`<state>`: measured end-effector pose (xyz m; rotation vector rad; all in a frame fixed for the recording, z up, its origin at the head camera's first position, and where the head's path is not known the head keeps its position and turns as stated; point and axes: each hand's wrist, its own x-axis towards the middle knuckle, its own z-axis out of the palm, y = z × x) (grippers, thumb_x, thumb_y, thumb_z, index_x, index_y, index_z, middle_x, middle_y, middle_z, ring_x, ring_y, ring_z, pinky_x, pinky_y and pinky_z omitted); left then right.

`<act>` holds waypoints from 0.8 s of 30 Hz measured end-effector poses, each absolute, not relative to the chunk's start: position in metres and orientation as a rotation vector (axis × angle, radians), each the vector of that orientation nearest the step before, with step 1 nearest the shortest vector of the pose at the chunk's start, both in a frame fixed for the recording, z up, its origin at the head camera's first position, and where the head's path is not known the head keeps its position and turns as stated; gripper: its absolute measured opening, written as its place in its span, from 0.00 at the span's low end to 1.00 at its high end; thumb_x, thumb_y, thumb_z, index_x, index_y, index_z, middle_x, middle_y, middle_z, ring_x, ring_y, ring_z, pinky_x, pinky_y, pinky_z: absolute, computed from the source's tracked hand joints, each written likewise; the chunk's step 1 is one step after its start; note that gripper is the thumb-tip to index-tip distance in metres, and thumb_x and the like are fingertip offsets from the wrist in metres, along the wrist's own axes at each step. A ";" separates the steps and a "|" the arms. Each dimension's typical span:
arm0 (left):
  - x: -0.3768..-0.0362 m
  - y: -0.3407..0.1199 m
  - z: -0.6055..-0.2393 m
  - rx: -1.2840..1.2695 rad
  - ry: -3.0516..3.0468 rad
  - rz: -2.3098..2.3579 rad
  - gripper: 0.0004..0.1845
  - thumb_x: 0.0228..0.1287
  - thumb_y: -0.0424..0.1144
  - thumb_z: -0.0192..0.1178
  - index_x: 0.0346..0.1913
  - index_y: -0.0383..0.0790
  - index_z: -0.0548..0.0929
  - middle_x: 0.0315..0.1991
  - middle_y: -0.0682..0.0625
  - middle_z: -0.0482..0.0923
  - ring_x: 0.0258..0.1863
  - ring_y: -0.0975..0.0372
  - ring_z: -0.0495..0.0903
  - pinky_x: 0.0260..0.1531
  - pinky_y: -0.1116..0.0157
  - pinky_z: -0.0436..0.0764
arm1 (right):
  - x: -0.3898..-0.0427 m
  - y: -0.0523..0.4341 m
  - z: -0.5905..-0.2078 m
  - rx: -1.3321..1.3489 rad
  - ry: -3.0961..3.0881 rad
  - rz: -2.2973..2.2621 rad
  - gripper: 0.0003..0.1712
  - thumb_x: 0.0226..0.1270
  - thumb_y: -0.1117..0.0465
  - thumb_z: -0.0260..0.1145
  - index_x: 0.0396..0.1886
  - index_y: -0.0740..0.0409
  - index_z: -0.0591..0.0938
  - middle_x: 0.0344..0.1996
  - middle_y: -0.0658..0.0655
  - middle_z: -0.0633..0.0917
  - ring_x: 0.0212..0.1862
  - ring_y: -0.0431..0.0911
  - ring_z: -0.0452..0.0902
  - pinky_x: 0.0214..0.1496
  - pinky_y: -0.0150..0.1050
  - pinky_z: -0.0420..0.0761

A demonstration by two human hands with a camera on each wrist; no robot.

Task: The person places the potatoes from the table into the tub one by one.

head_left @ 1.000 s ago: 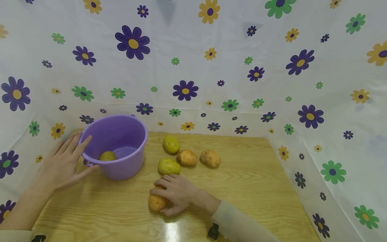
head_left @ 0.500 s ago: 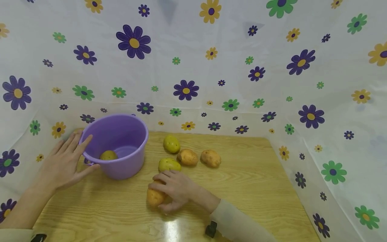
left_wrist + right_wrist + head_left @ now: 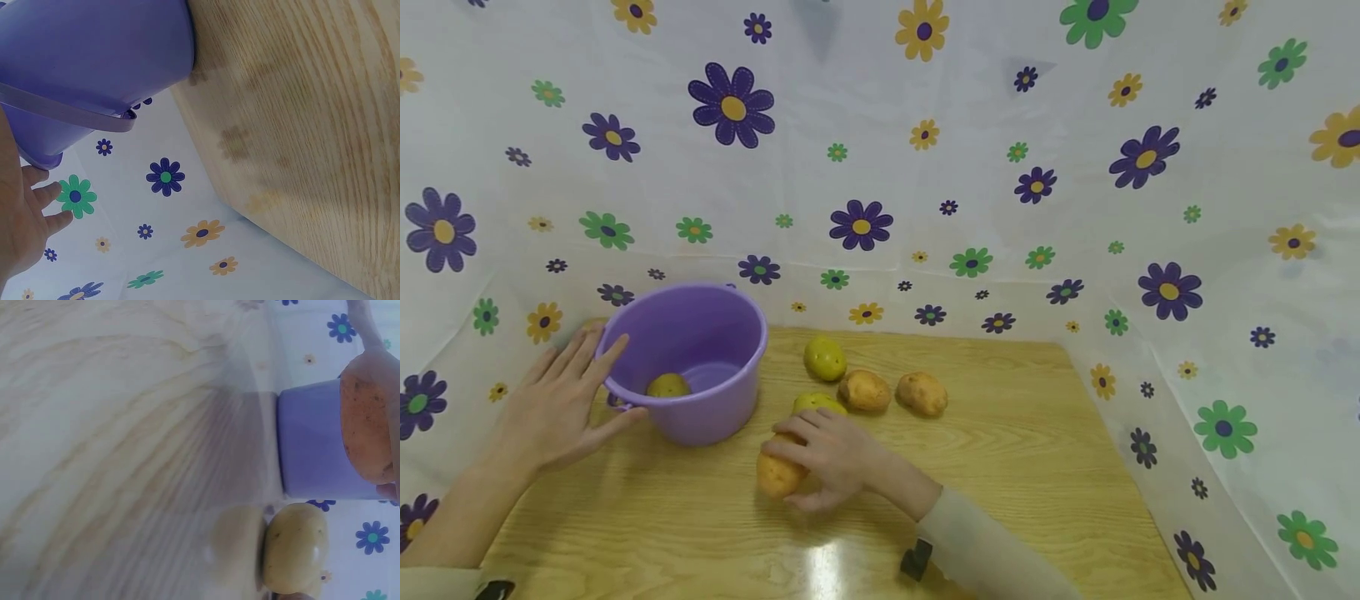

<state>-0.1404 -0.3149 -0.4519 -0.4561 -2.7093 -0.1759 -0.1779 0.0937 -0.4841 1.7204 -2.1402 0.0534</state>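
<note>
While gripped, orange potato has risen toward bucket.

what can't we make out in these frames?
- Head view: yellow potato half hidden behind right hand.
- Head view: potato in bucket partly cut by the purple bucket rim.
- Left wrist view: left hand cropped; its contact with the bucket is unclear.
- Right wrist view: table blurred.
</note>
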 end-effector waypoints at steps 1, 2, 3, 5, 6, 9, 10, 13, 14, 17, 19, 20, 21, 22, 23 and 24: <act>-0.140 -0.315 -0.452 -0.456 -2.709 -0.176 0.57 0.64 0.73 0.60 0.86 0.45 0.54 0.87 0.37 0.45 0.87 0.42 0.47 0.86 0.61 0.26 | -0.179 0.093 -0.483 1.715 -2.127 0.053 0.44 0.59 0.27 0.68 0.70 0.45 0.78 0.64 0.53 0.83 0.61 0.46 0.81 0.63 0.37 0.84; -0.140 -0.315 -0.452 -0.456 -2.708 -0.174 0.57 0.64 0.74 0.60 0.86 0.45 0.54 0.87 0.36 0.46 0.87 0.42 0.48 0.87 0.61 0.26 | -0.179 0.092 -0.481 1.711 -2.114 0.058 0.44 0.59 0.27 0.67 0.70 0.45 0.78 0.63 0.53 0.83 0.61 0.46 0.81 0.63 0.37 0.84; -0.140 -0.315 -0.452 -0.456 -2.707 -0.174 0.57 0.64 0.74 0.60 0.86 0.45 0.54 0.87 0.36 0.46 0.87 0.42 0.48 0.87 0.61 0.26 | -0.180 0.091 -0.480 1.705 -2.100 0.058 0.44 0.59 0.27 0.67 0.69 0.45 0.78 0.63 0.53 0.84 0.60 0.46 0.82 0.62 0.37 0.84; -0.140 -0.315 -0.452 -0.457 -2.708 -0.173 0.57 0.63 0.74 0.60 0.86 0.45 0.55 0.87 0.36 0.46 0.87 0.41 0.48 0.87 0.60 0.26 | -0.181 0.089 -0.477 1.692 -2.075 0.063 0.44 0.59 0.26 0.66 0.68 0.45 0.79 0.62 0.53 0.84 0.59 0.45 0.82 0.61 0.36 0.84; -0.140 -0.315 -0.452 -0.457 -2.710 -0.172 0.57 0.64 0.74 0.60 0.86 0.45 0.54 0.87 0.37 0.45 0.87 0.41 0.48 0.87 0.61 0.26 | -0.182 0.088 -0.476 1.687 -2.064 0.062 0.44 0.59 0.26 0.66 0.68 0.46 0.79 0.62 0.53 0.85 0.58 0.45 0.82 0.59 0.35 0.84; -0.140 -0.315 -0.452 -0.455 -2.715 -0.170 0.57 0.64 0.74 0.60 0.86 0.45 0.54 0.87 0.37 0.45 0.86 0.40 0.48 0.86 0.62 0.25 | -0.184 0.086 -0.473 1.677 -2.040 0.072 0.44 0.58 0.26 0.66 0.67 0.46 0.80 0.61 0.53 0.85 0.57 0.45 0.82 0.57 0.34 0.85; -0.140 -0.315 -0.452 -0.453 -2.718 -0.170 0.57 0.64 0.74 0.60 0.86 0.45 0.54 0.87 0.37 0.44 0.86 0.40 0.48 0.86 0.62 0.25 | -0.184 0.085 -0.472 1.674 -2.034 0.075 0.44 0.58 0.27 0.66 0.67 0.46 0.80 0.61 0.53 0.85 0.57 0.45 0.82 0.57 0.34 0.85; -0.140 -0.315 -0.452 -0.450 -2.726 -0.171 0.57 0.64 0.74 0.60 0.86 0.45 0.52 0.87 0.37 0.43 0.87 0.41 0.46 0.86 0.63 0.24 | -0.185 0.084 -0.468 1.655 -2.008 0.090 0.44 0.57 0.27 0.66 0.67 0.47 0.81 0.60 0.54 0.86 0.57 0.46 0.83 0.58 0.35 0.86; -0.139 -0.314 -0.452 -0.450 -2.728 -0.172 0.57 0.64 0.73 0.60 0.86 0.45 0.53 0.87 0.37 0.43 0.87 0.42 0.46 0.86 0.62 0.24 | -0.186 0.083 -0.467 1.648 -1.999 0.099 0.44 0.57 0.27 0.66 0.67 0.47 0.81 0.60 0.54 0.86 0.57 0.46 0.84 0.59 0.35 0.86; -0.139 -0.314 -0.452 -0.448 -2.730 -0.173 0.57 0.64 0.73 0.60 0.86 0.44 0.53 0.87 0.37 0.43 0.87 0.43 0.44 0.86 0.62 0.24 | -0.187 0.080 -0.462 1.630 -1.973 0.138 0.43 0.56 0.27 0.67 0.66 0.47 0.82 0.59 0.54 0.86 0.57 0.46 0.84 0.58 0.35 0.87; -0.139 -0.314 -0.452 -0.447 -2.729 -0.173 0.57 0.64 0.74 0.59 0.86 0.44 0.53 0.87 0.37 0.43 0.88 0.43 0.44 0.86 0.62 0.24 | -0.188 0.078 -0.458 1.625 -1.963 0.168 0.43 0.56 0.28 0.67 0.66 0.47 0.82 0.60 0.53 0.86 0.57 0.45 0.84 0.58 0.35 0.86; -0.139 -0.314 -0.452 -0.447 -2.728 -0.175 0.57 0.64 0.74 0.59 0.86 0.44 0.53 0.87 0.37 0.43 0.88 0.43 0.44 0.86 0.62 0.24 | -0.189 0.077 -0.457 1.624 -1.959 0.183 0.43 0.55 0.28 0.67 0.66 0.47 0.82 0.60 0.53 0.86 0.57 0.45 0.84 0.58 0.35 0.86; -0.139 -0.314 -0.452 -0.447 -2.727 -0.175 0.57 0.64 0.74 0.59 0.86 0.44 0.53 0.87 0.37 0.43 0.88 0.43 0.44 0.86 0.62 0.24 | -0.190 0.076 -0.455 1.622 -1.953 0.193 0.43 0.55 0.28 0.67 0.65 0.47 0.82 0.61 0.53 0.86 0.57 0.45 0.83 0.57 0.34 0.86; -0.139 -0.314 -0.452 -0.448 -2.725 -0.176 0.57 0.64 0.74 0.59 0.86 0.44 0.53 0.87 0.37 0.43 0.88 0.43 0.44 0.86 0.62 0.24 | -0.190 0.075 -0.454 1.620 -1.947 0.203 0.43 0.55 0.28 0.67 0.65 0.47 0.82 0.61 0.53 0.86 0.58 0.45 0.83 0.58 0.34 0.86; -0.139 -0.314 -0.452 -0.451 -2.722 -0.176 0.57 0.64 0.74 0.59 0.86 0.44 0.53 0.87 0.37 0.43 0.88 0.43 0.44 0.86 0.62 0.24 | -0.191 0.074 -0.453 1.618 -1.943 0.210 0.43 0.55 0.28 0.68 0.65 0.47 0.82 0.61 0.53 0.85 0.58 0.45 0.83 0.59 0.34 0.85; -0.139 -0.314 -0.452 -0.452 -2.718 -0.177 0.57 0.64 0.74 0.59 0.86 0.44 0.53 0.87 0.38 0.43 0.87 0.43 0.45 0.86 0.62 0.25 | -0.191 0.073 -0.451 1.616 -1.937 0.215 0.44 0.54 0.29 0.69 0.65 0.48 0.82 0.61 0.53 0.85 0.58 0.45 0.83 0.60 0.34 0.85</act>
